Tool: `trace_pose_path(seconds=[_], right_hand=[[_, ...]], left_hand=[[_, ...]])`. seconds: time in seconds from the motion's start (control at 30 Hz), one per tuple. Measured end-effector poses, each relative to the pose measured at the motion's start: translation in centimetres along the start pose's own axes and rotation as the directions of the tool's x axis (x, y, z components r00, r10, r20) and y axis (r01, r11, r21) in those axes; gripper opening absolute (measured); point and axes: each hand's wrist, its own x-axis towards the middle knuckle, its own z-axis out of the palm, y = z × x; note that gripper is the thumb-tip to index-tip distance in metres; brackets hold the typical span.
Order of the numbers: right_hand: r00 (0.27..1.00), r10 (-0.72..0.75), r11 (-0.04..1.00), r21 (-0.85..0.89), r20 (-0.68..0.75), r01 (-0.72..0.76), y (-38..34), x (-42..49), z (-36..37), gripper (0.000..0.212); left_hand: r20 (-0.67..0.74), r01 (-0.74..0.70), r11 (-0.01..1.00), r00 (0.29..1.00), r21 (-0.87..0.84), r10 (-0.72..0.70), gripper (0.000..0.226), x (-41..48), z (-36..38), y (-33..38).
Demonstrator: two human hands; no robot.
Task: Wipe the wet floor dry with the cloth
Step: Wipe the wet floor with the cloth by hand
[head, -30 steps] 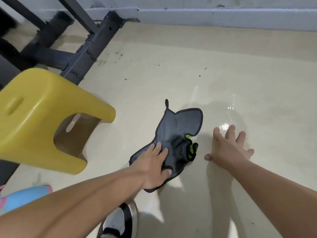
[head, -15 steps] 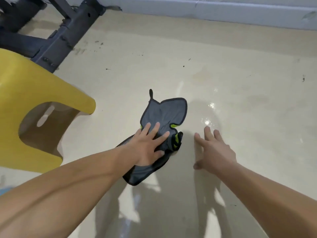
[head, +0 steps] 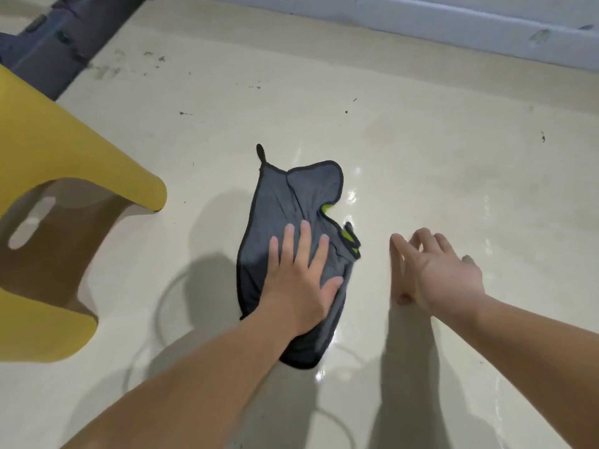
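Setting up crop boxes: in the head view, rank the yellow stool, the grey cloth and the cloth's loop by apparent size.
1. yellow stool, though nearer the camera and cropped by the frame
2. grey cloth
3. loop

Pale cream floor (head: 421, 131), glossy, and a wet sheen (head: 353, 196) glints just right of centre, with more streaks toward the near right edge. Flat in mid-floor lies a grey cloth (head: 291, 202) with dark trim. Its hanging loop points to the far edge, and lime green peeks out on its right side. A yellow stool (head: 64, 150) stands at the left edge. A dark metal frame (head: 55, 50) sits in the far left corner, with black specks (head: 152, 56) scattered beside it.
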Motion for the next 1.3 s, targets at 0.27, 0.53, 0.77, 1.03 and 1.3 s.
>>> trace_pose_path(seconds=[0.27,0.53,0.77,1.03,1.3], right_hand=[[1.0,0.016,0.999,0.03,0.018,-0.016,-1.9,-2.6,-0.4,0.063],[0.991,-0.01,0.924,0.381,0.135,-0.043,-3.8,-7.9,-0.6,0.032],[0.99,0.086,0.918,0.377,0.113,-0.123,-2.0,-10.8,1.1,0.036],[0.987,0.116,0.904,0.4,0.112,-0.151,-0.9,-10.8,0.9,0.03],[0.99,-0.142,0.904,0.405,-0.018,0.137,-8.8,-10.5,0.4,0.04]], left_hand=[[-0.13,-0.677,0.736,0.733,-0.033,0.668,0.074,-5.3,3.9,-3.2],[-0.009,0.149,0.986,0.989,-0.08,-0.15,0.078,1.7,-0.6,-5.3],[-0.043,-0.106,0.994,0.994,-0.036,0.104,0.077,-2.5,1.0,2.6],[-0.012,-0.601,0.799,0.799,-0.024,0.601,0.071,-15.1,6.9,6.3],[-0.038,0.089,0.996,0.995,-0.028,-0.09,0.079,-16.7,4.3,-10.8]])
